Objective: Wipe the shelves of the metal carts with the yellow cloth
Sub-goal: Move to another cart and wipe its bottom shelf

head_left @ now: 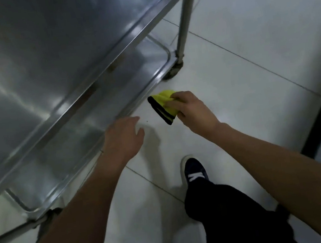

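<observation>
The person stood beside the metal cart (79,75), and the step in hand looked like the approach to its lower shelf (79,136), with no wiping contact yet made. The right hand (192,109) held the yellow cloth (164,103) folded, its fingers (171,105) curled over the top of the fold and the thumb underneath, so the cloth was pinched rather than pressed flat. The cloth's black-edged hem hung toward seven o'clock from those fingers, over the tiled floor (244,17), just off the shelf's front rim and not touching it. The left hand (125,135) reached toward eleven o'clock with relaxed, spread fingers, holding nothing, close to the lower rim; whether it touched the metal could not be told.

Judging from this, the next move called for carrying the cloth toward ten o'clock, under the upper shelf (41,45), and laying it flat on the lower one. The low clearance between shelves would likely demand a bent wrist, and the left hand might steady the cart.
</observation>
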The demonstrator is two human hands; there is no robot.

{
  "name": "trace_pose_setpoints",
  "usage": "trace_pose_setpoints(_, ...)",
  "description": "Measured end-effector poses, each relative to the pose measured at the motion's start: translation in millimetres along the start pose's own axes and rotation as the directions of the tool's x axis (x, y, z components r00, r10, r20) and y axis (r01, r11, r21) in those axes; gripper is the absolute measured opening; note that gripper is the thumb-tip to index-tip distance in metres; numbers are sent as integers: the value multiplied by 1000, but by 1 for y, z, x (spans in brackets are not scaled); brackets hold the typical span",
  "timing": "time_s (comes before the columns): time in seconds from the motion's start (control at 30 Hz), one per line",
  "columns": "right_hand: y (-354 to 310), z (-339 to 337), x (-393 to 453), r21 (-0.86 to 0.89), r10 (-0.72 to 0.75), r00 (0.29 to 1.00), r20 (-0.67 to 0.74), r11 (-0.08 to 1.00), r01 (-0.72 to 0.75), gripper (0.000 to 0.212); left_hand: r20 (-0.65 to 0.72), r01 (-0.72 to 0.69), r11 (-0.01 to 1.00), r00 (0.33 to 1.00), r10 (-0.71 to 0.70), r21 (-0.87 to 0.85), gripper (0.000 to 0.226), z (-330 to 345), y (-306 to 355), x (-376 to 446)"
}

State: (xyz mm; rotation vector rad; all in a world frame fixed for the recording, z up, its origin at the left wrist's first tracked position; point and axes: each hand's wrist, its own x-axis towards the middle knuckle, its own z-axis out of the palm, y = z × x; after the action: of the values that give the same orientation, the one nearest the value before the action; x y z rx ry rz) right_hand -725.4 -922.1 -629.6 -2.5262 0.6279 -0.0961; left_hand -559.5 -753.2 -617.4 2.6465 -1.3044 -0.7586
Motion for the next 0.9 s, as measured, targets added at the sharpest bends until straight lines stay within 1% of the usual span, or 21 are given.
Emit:
trace_pose_setpoints(0.13, -23, -87, -38, -17, 69, 996, -48, 997, -69, 56, 26, -106, 994, 994, 106, -14, 48, -56, 63, -24)
trace_pose_setpoints(0.23, -50, -159, -70, 5, 183, 979, -87, 983, -183, 49, 29, -211, 977, 977, 212, -28, 46, -111, 117, -54)
trace_pose_setpoints(0.33, -76, -226, -107, -7, 210, 959, -189, 976, -215, 50, 43, -277, 961, 960, 277, -14, 46, -170, 166, -89)
trace_pose_setpoints(0.4, -89, -267, -125, -8, 263, 939, -222, 962, -272, 52, 56, -322, 947, 946, 321, 10, 47, -208, 196, -105)
trace_pose_setpoints(0.53, -96, -335, -141, 11, 317, 906, -281, 945, -328, 57, 16, -397, 917, 918, 397, 20, 49, -270, 251, -114)
trace_pose_setpoints(0.63, -91, -378, -147, 18, 344, 884, -317, 934, -357, 54, 6, -424, 906, 906, 424, 19, 49, -303, 290, -109)
trace_pose_setpoints(0.7, -82, -404, -146, 30, 359, 872, -334, 928, -371, 46, 22, -433, 901, 901, 432, 35, 49, -322, 315, -102)
trace_pose_setpoints(0.73, -77, -418, -145, 58, 395, 858, -329, 915, -399, 41, 36, -433, 900, 901, 431, 43, 49, -331, 327, -98)
trace_pose_setpoints(0.77, -73, -433, -143, 73, 433, 839, -330, 898, -434, 41, 50, -429, 902, 903, 426, 46, 49, -340, 338, -95)
trace_pose_setpoints(0.8, -68, -448, -140, 110, 455, 825, -335, 889, -445, 44, 61, -425, 904, 905, 422, 47, 49, -349, 350, -92)
trace_pose_setpoints(0.83, -63, -462, -137, 128, 464, 815, -346, 884, -450, 42, 66, -423, 905, 905, 420, 48, 49, -358, 361, -89)
trace_pose_setpoints(0.87, -59, -477, -132, 138, 461, 813, -355, 886, -442, 39, 64, -421, 905, 906, 418, 53, 49, -367, 372, -84)
trace_pose_setpoints(0.9, -56, -491, -126, 146, 450, 823, -346, 893, -427, 41, 61, -419, 906, 908, 415, 62, 49, -377, 383, -78)
